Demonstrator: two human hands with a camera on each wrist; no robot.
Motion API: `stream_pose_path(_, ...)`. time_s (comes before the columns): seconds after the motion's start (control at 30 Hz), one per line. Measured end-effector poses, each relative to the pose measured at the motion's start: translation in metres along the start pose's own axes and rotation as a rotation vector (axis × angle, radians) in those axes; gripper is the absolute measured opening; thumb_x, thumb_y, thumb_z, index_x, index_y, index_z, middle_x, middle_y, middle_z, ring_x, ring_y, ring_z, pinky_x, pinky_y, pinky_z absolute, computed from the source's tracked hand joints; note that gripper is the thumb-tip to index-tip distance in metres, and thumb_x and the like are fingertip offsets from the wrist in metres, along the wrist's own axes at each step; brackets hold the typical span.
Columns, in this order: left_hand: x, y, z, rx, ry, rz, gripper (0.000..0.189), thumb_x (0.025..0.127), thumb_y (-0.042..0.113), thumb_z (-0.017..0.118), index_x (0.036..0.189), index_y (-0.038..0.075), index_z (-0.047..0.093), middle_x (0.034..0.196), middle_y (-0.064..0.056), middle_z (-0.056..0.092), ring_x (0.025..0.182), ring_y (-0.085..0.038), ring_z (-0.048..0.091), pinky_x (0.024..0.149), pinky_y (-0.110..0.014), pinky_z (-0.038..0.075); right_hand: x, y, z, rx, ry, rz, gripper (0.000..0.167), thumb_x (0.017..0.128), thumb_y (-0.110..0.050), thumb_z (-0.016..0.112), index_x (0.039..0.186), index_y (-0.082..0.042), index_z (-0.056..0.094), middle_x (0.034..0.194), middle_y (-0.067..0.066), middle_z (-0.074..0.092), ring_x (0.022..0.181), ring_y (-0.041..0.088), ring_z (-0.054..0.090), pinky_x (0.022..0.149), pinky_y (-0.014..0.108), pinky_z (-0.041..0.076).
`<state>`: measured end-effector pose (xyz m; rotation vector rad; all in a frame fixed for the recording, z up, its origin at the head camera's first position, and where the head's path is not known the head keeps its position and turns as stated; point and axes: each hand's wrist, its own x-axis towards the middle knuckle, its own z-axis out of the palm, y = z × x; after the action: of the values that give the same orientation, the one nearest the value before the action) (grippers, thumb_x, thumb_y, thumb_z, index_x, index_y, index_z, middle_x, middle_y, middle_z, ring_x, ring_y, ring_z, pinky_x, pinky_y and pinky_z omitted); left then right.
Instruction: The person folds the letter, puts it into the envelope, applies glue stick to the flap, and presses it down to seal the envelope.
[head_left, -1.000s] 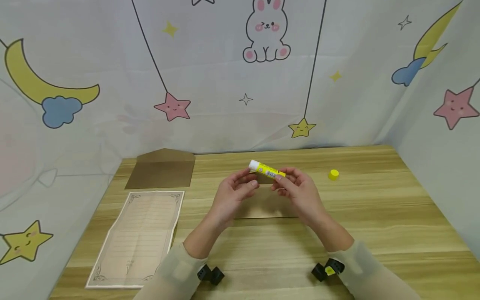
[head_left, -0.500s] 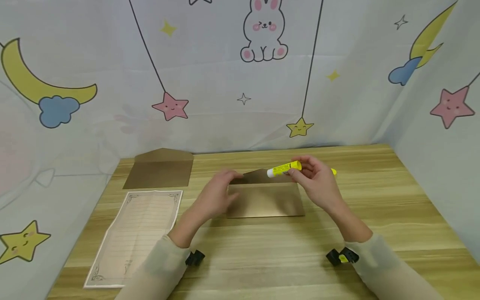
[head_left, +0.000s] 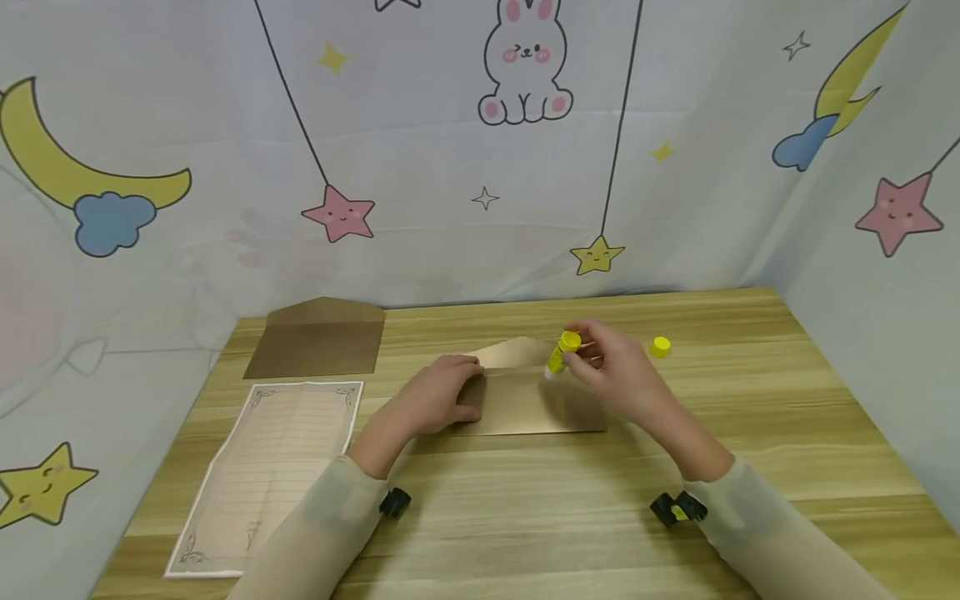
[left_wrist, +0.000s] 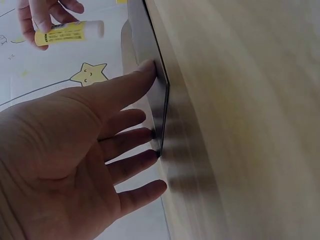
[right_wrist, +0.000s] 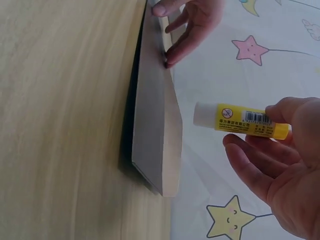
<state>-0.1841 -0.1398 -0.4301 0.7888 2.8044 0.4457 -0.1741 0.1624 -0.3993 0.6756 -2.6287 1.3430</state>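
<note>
A glue stick (head_left: 562,354), yellow with a white end, is pinched between thumb and fingers of my right hand (head_left: 618,367). Its uncapped white end tilts down over the brown envelope (head_left: 525,404), near the fold of the pointed flap (head_left: 517,353), which extends towards the wall. My left hand (head_left: 431,396) rests at the envelope's left end. In the left wrist view, its thumb presses the envelope's face, while the fairly straight fingers (left_wrist: 132,142) spread along the edge. The right wrist view shows the glue stick's white end (right_wrist: 205,115) apart from the envelope.
The yellow cap (head_left: 660,347) stands on the wooden table (head_left: 750,433) to the right. A second brown envelope (head_left: 315,346) with its flap raised lies at the back left. Nearer, a lined, creased letter sheet (head_left: 273,467) lies partly under the left sleeve. A printed cloth wall (head_left: 420,250) borders the back.
My hands have moved apart. The left has gone down to the envelope's left end; the right has carried the glue stick over the envelope, turning its white end downward. The flap now looks lighter.
</note>
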Motion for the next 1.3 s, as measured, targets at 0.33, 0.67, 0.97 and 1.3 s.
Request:
stream_pose_path(0.33,0.003,0.001,-0.001,0.034,-0.051,0.008,0.060,0.096,0.034,0.082,0.150,0.015,0.062,0.165,-0.014,0.043,0.149,-0.038,0.042,0.115,-0.059,0.042,0.008,0.004,0.019,-0.178,-0.157,-0.068,0.036,0.101,-0.007,0.071,0.135,0.001,0.062,0.118,0.013,0.073,0.100,0.028,0.076,0.082,0.040,0.064)
stream_pose_path(0.67,0.003,0.004,-0.003,0.028,-0.057,-0.013,0.059,0.096,0.034,0.082,0.149,0.014,0.063,0.165,-0.013,0.044,0.150,-0.037,0.041,0.114,-0.060,0.042,0.019,-0.004,0.047,-0.130,-0.193,-0.100,0.034,0.103,-0.009,0.070,0.134,0.001,0.063,0.122,0.011,0.070,0.102,0.026,0.075,0.083,0.035,0.063)
stream_pose_path(0.97,0.002,0.002,-0.001,0.024,-0.062,-0.024,0.060,0.097,0.035,0.080,0.150,0.015,0.062,0.166,-0.012,0.042,0.151,-0.036,0.039,0.115,-0.061,0.041,0.027,-0.012,0.065,-0.105,-0.220,-0.116,0.030,0.104,-0.010,0.069,0.132,-0.002,0.063,0.119,0.009,0.071,0.101,0.024,0.075,0.084,0.032,0.062)
stream_pose_path(1.3,0.001,0.001,-0.002,0.031,-0.058,-0.018,0.060,0.096,0.034,0.082,0.150,0.013,0.062,0.165,-0.013,0.043,0.149,-0.037,0.043,0.115,-0.058,0.042,0.025,-0.016,0.051,-0.311,-0.207,-0.133,0.033,0.102,-0.013,0.071,0.132,-0.002,0.066,0.105,0.004,0.074,0.090,0.017,0.069,0.079,0.036,0.059)
